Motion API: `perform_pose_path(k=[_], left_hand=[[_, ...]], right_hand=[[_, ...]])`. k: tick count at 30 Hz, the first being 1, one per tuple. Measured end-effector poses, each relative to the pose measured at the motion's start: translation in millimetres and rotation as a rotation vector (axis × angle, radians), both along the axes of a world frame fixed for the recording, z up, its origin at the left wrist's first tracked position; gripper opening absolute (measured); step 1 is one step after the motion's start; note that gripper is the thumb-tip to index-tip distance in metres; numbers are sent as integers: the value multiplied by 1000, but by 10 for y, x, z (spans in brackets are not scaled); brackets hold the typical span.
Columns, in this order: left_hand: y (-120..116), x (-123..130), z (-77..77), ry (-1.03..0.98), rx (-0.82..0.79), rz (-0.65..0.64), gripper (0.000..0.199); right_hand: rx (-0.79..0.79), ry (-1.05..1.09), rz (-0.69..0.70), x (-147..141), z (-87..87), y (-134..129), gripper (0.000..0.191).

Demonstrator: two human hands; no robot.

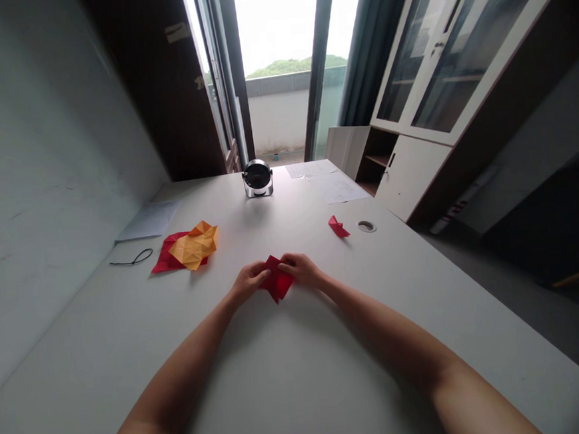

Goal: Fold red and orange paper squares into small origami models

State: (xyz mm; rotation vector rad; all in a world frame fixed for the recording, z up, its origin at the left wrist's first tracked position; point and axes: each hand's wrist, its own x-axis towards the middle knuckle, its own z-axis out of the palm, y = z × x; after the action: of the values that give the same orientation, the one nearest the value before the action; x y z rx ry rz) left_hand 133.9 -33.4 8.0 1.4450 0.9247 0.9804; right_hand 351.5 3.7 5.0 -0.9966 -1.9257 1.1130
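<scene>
A piece of red origami paper [277, 286], folded into a rough diamond with a pointed lower end, is held between my two hands over the middle of the white table. My left hand [249, 280] pinches its left side, thumb on top. On its right side, my right hand [299, 268] grips the paper the same way, with the thumb over the face. The fingers behind the paper are hidden. Off to the right lies a small folded red paper boat-like shape [339, 226]. To the left, a creased orange sheet [196, 245] overlaps a creased red sheet [165, 259].
A small round black-and-silver fan-like device [258, 179] stands at the back of the table [263, 393]. A black cable tie [135, 258] and white papers [148, 220] lie at left, more papers [342, 189] at back right. A round cable hole [366, 226] is near the right edge.
</scene>
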Motion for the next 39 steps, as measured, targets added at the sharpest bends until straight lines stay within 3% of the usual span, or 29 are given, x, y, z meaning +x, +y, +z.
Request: perform_pose_path(k=[8,15,18,22,29,35,39], left_hand=[[-71,73,71,278,174,213,38],[-23,38,64,187,172,330,41],[-2,32,40,106,146,361,40],[8,31,13,13,102,372,39],[28,18,-21,14,115,302,32],[77,-22,-53,62,162,375,27],[75,-38,-62,121,164,331,28]], right_hand=[[86,-171,33,-61,36,-56,34],[-4,-28,-72,46,24,49,40],[-28,71,-43,61,15,41,40],[9,109,4,19,33,-7,40],[-73,234,-100,9,42,21,44],[17,82,-72,-32,39,-34,46],[53,73,-123,-25,53,-40,46]])
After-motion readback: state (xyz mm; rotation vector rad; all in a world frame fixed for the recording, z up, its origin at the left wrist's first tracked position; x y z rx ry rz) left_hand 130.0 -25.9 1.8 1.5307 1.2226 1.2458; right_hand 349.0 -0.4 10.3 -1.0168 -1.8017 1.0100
